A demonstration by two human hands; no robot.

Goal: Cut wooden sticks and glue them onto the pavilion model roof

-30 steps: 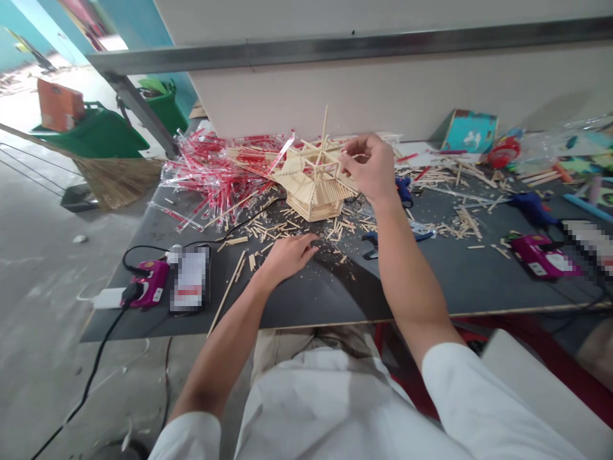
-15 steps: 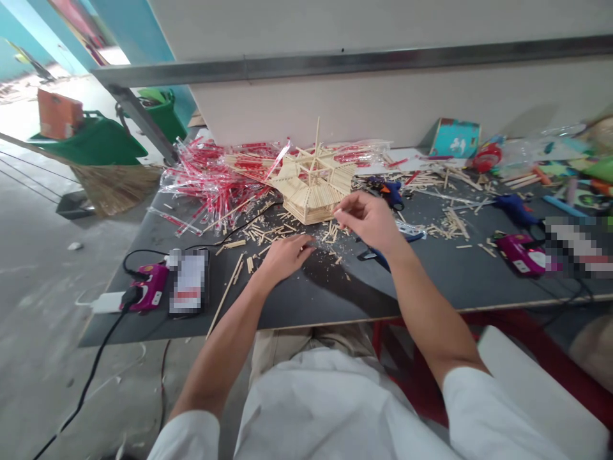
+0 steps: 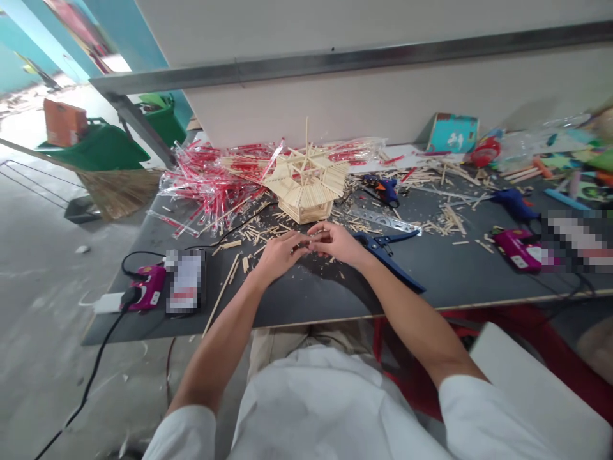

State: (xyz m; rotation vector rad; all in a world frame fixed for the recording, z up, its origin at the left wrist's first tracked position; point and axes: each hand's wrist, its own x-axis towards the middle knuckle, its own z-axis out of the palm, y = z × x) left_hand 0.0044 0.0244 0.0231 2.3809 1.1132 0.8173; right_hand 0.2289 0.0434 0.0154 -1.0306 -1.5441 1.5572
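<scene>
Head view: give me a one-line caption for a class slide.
Left hand and right hand close together in front of a stick model, amid scattered sticks.

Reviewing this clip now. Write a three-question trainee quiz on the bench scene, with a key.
1. True or false: the right hand is behind the stick model.
2. What lies just right of that hand? A) a broom B) a blue tool C) a green bin
3. Fill in: the phone at the left lies beside a ____ power strip.

Key: 1. False, in front of it, near the left hand. 2. B. 3. Purple.
</scene>
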